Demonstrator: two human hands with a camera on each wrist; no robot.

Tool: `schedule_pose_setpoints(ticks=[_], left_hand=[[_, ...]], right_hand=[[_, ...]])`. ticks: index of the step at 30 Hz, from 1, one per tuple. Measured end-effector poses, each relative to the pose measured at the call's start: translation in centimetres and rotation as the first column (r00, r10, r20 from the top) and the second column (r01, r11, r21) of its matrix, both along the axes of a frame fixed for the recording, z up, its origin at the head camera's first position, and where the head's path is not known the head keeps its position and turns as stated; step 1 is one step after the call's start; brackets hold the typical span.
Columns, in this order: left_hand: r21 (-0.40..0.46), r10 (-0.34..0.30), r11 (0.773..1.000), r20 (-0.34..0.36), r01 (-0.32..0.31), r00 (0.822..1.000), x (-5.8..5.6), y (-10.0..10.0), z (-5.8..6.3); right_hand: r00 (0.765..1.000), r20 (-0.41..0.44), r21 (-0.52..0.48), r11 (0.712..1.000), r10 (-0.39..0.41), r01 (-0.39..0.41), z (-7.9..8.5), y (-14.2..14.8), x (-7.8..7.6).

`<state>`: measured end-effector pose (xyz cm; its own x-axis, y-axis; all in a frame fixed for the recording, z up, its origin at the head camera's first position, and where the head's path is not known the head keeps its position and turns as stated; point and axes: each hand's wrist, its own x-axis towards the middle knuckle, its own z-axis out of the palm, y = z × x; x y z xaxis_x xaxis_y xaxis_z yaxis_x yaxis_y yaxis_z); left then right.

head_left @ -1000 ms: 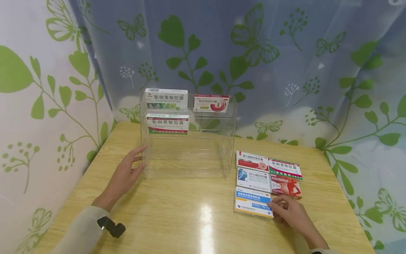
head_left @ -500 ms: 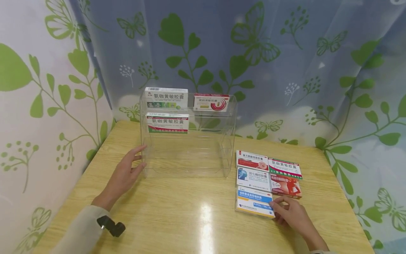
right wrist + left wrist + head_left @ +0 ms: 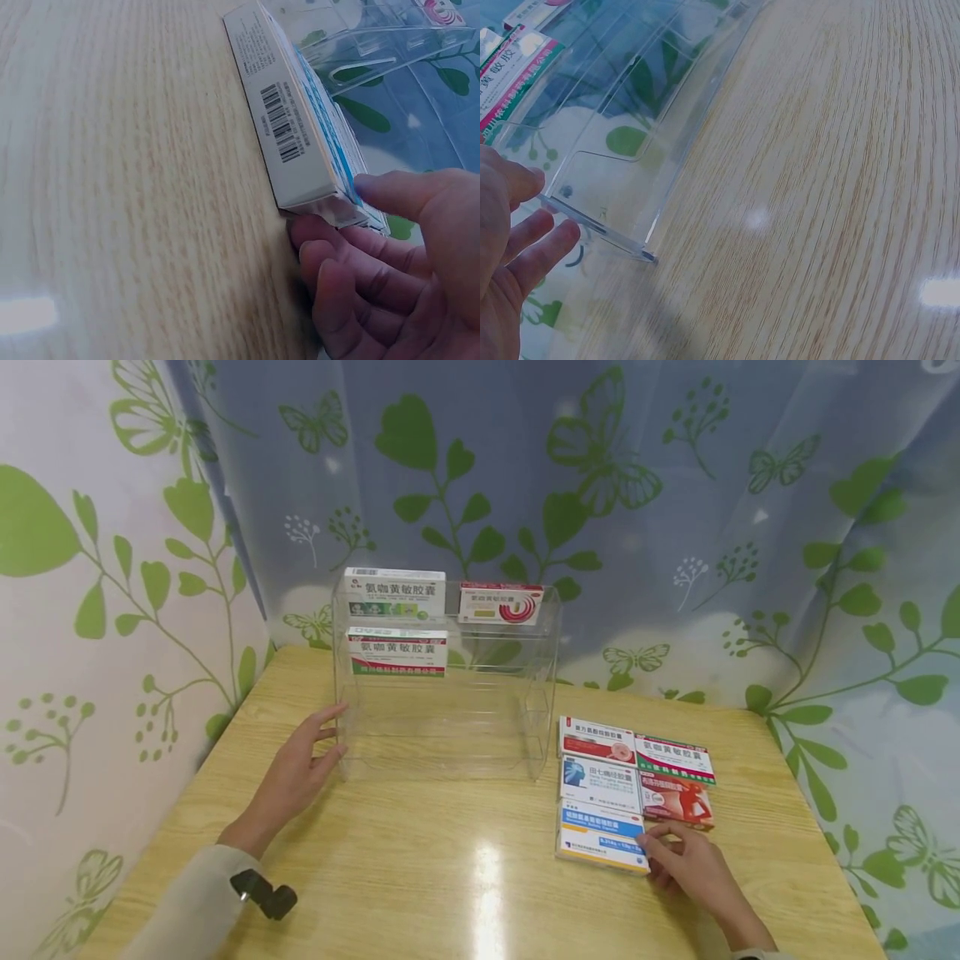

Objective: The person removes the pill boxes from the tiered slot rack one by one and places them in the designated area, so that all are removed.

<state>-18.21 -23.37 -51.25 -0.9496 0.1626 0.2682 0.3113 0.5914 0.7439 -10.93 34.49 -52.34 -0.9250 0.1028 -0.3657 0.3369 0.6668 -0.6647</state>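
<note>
A clear acrylic display rack (image 3: 442,718) stands on the table, holding three medicine boxes: one white and green (image 3: 393,597), one white and red (image 3: 498,606), one white, red and green (image 3: 397,656). My left hand (image 3: 294,768) touches the rack's left side with fairly straight fingers; the left wrist view has its fingertips (image 3: 568,231) at the panel's edge. At the right, my right hand (image 3: 690,864) pinches the right end of a blue and white medicine box (image 3: 600,843), thumb on top, fingers at its end. That box lies flat, its barcode side (image 3: 281,124) facing the right wrist camera.
Beyond the pinched box lie a white box with a blue head picture (image 3: 600,783), a red and white box (image 3: 596,739), a white, red and green box (image 3: 675,758) and a red box (image 3: 678,800). Patterned curtains (image 3: 495,468) border the wooden table (image 3: 420,877).
The blue and white medicine box has shifted slightly to the right and away from me, with the right hand's thumb on it. My left hand stays at the rack.
</note>
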Motion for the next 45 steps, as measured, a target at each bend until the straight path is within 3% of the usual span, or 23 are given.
schedule_pose_setpoints(ticks=[5, 11, 14, 17, 21, 26, 32, 36, 40, 45], left_hand=[[0.005, -0.008, 1.000, -0.005, 0.008, 1.000, 0.0, -0.1, 0.0], [0.015, -0.014, 1.000, -0.003, 0.014, 1.000, 0.0, -0.1, -0.1], [0.018, -0.010, 1.000, 0.000, 0.010, 1.000, 0.1, -0.2, -0.2], [0.023, -0.009, 1.000, 0.003, 0.009, 1.000, 0.1, -0.2, -0.3], [0.032, -0.012, 0.999, 0.002, 0.012, 1.000, 0.1, -0.2, -0.5], [0.035, -0.014, 0.999, -0.003, 0.014, 1.000, 0.0, -0.1, -0.5], [0.022, -0.011, 1.000, 0.001, 0.011, 1.000, 0.1, 0.1, -0.3], [0.019, -0.006, 1.000, 0.006, 0.006, 1.000, 0.1, 0.0, -0.2], [0.019, -0.003, 1.000, 0.003, 0.003, 1.000, 0.0, 0.0, -0.2], [0.013, -0.004, 1.000, -0.008, 0.005, 1.000, -0.1, 0.0, -0.2]], right_hand=[[0.999, -0.038, -0.012, 0.999, -0.030, 0.030, 0.9, 0.5, -0.6], [0.977, -0.209, -0.048, 0.998, -0.045, 0.035, 3.2, 0.5, -2.1], [0.950, -0.312, 0.022, 1.000, 0.026, -0.020, 4.4, -0.2, -3.3], [0.906, -0.411, 0.092, 0.993, 0.102, -0.070, 5.6, -1.4, -4.6], [0.856, -0.496, 0.062, 0.990, 0.143, -0.130, 7.3, -3.7, -6.6], [0.838, -0.525, -0.018, 0.983, 0.148, -0.185, 9.4, -6.9, -9.0], [0.785, -0.593, -0.099, 0.952, 0.177, -0.289, 12.1, -11.0, -11.5], [0.765, -0.610, -0.126, 0.928, 0.206, -0.350, 13.6, -13.8, -13.4], [0.753, -0.614, -0.148, 0.903, 0.236, -0.404, 14.6, -16.6, -14.8], [0.755, -0.593, -0.152, 0.881, 0.281, -0.448, 15.2, -20.2, -16.4]])
